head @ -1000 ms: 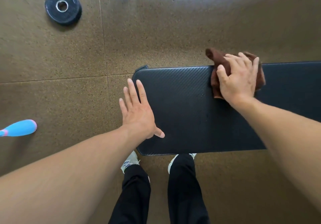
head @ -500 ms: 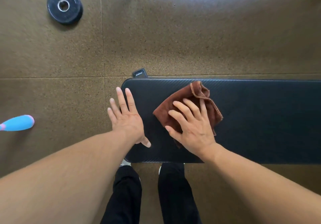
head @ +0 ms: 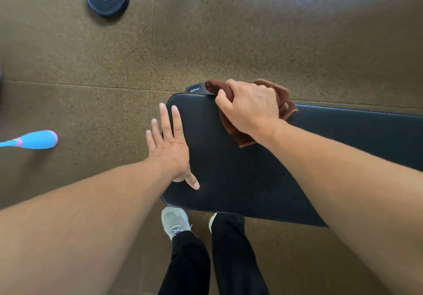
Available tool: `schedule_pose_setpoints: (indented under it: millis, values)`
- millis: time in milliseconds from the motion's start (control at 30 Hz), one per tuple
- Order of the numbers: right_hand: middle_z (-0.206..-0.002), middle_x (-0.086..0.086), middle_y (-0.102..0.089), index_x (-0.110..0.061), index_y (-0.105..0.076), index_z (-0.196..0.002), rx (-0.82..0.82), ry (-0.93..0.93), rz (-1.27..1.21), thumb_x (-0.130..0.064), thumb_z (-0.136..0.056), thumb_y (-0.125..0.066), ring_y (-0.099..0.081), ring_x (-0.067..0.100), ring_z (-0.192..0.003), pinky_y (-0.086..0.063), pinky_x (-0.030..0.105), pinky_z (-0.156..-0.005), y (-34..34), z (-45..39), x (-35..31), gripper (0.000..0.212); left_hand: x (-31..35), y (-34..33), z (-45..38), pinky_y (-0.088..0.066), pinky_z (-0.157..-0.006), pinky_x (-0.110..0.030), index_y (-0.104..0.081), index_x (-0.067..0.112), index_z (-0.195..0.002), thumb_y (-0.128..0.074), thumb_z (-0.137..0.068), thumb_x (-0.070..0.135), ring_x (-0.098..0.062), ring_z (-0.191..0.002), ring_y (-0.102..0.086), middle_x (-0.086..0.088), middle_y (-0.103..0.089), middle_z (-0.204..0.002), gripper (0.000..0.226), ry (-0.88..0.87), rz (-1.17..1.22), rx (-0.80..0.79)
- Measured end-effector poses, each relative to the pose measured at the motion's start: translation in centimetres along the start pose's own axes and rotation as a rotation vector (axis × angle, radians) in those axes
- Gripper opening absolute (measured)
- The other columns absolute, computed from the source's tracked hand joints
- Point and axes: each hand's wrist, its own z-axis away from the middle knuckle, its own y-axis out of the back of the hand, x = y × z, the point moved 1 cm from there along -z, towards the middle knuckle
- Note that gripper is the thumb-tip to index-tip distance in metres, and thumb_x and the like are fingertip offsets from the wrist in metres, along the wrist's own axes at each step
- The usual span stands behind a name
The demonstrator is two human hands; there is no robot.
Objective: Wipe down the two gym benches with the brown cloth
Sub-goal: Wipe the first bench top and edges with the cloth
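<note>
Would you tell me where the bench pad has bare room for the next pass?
The bench pad is bare between the left hand and right forearm, and rightward beyond the brown cloth. Its far left corner is crowded by the right hand.

The small label on the bench's end bracket point(head: 195, 88) is too blurred to read.

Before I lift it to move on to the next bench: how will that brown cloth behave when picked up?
Probably floppy: the brown cloth lies bunched in soft folds under the right hand, and one end droops past the far edge of the bench. It looks light, since it crumples easily in the fingers. It likely won't slip, as its surface looks napped, though that is hard to tell.
</note>
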Motion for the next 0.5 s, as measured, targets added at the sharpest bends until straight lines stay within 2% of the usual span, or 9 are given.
schedule_pose_setpoints:
  millis: [67,100,133,167,200,300,367,433,500]
  values:
    - [-0.099,-0.006,-0.074,-0.026,-0.068,-0.097,0.094,0.042,-0.090,-0.048,-0.097,-0.028,-0.067,0.022,-0.093,-0.036,0.034,-0.072,0.0,1.3,0.3,0.045,-0.1,-0.1,-0.1,0.006,-0.123,-0.054,0.068,0.012,-0.109,-0.096,-0.038,0.060,-0.041,-0.145,0.032,-0.015,0.069,-0.128,0.186,-0.004,0.000,0.004]
    - [-0.108,-0.006,-0.075,-0.026,-0.072,-0.106,0.122,0.069,-0.148,-0.045,-0.097,-0.028,-0.068,0.019,-0.103,-0.043,0.034,-0.081,-0.2,1.8,0.4,0.048,-0.1,-0.1,-0.1,0.006,-0.123,-0.054,0.069,0.012,-0.108,-0.096,-0.038,0.060,-0.041,-0.145,0.032,-0.015,0.068,-0.128,0.186,-0.006,0.004,0.008]
    - [-0.120,-0.006,-0.074,-0.026,-0.073,-0.115,0.146,0.109,-0.191,-0.041,-0.098,-0.030,-0.065,0.017,-0.117,-0.046,0.033,-0.097,-0.4,2.4,0.5,0.049,-0.2,-0.1,-0.1,0.005,-0.123,-0.054,0.069,0.012,-0.108,-0.096,-0.037,0.060,-0.041,-0.146,0.031,-0.015,0.068,-0.129,0.186,-0.014,0.008,0.014]
    - [-0.130,-0.005,-0.070,-0.024,-0.073,-0.123,0.166,0.159,-0.214,-0.037,-0.098,-0.033,-0.060,0.016,-0.129,-0.041,0.035,-0.111,-0.7,3.0,0.6,0.048,-0.3,-0.2,-0.1,0.004,-0.123,-0.054,0.068,0.013,-0.109,-0.096,-0.037,0.060,-0.041,-0.146,0.031,-0.015,0.068,-0.130,0.186,-0.026,0.016,0.022]
    - [-0.138,-0.003,-0.066,-0.022,-0.072,-0.127,0.179,0.213,-0.214,-0.032,-0.099,-0.035,-0.054,0.016,-0.137,-0.035,0.036,-0.119,-1.0,3.7,0.7,0.047,-0.4,-0.3,-0.1,0.003,-0.124,-0.054,0.067,0.014,-0.111,-0.097,-0.037,0.060,-0.041,-0.146,0.030,-0.014,0.068,-0.130,0.186,-0.043,0.034,0.031]
    - [-0.146,0.001,-0.059,-0.014,-0.070,-0.129,0.203,0.347,-0.145,-0.024,-0.100,-0.040,-0.045,0.021,-0.145,-0.031,0.041,-0.123,-2.2,6.7,1.1,0.043,-1.1,-0.9,-0.3,-0.002,-0.125,-0.053,0.062,0.017,-0.123,-0.097,-0.039,0.057,-0.038,-0.149,0.027,-0.010,0.068,-0.130,0.185,-0.141,0.099,0.066]
    - [-0.150,0.000,-0.056,-0.014,-0.068,-0.131,0.180,0.382,-0.078,-0.025,-0.101,-0.040,-0.041,0.020,-0.148,-0.027,0.039,-0.125,-2.7,9.0,0.8,0.043,-1.8,-1.3,-0.3,-0.006,-0.125,-0.051,0.060,0.020,-0.127,-0.097,-0.038,0.058,-0.036,-0.150,0.024,-0.007,0.068,-0.131,0.184,-0.216,0.136,0.111]
    - [-0.154,-0.002,-0.051,-0.016,-0.065,-0.136,0.093,0.419,-0.005,-0.029,-0.101,-0.039,-0.036,0.018,-0.150,-0.023,0.035,-0.126,-3.0,11.1,0.6,0.046,-2.7,-1.7,-0.2,-0.011,-0.125,-0.050,0.055,0.023,-0.134,-0.097,-0.037,0.060,-0.033,-0.152,0.020,-0.005,0.066,-0.134,0.184,-0.306,0.176,0.180]
    - [-0.157,-0.003,-0.045,-0.018,-0.060,-0.142,-0.058,0.509,0.076,-0.037,-0.102,-0.038,-0.032,0.018,-0.152,-0.024,0.038,-0.126,-3.2,13.7,0.1,0.050,-3.9,-2.4,0.4,-0.018,-0.125,-0.047,0.044,0.025,-0.144,-0.095,-0.038,0.063,-0.032,-0.155,0.009,-0.004,0.060,-0.142,0.179,-0.399,0.202,0.253]
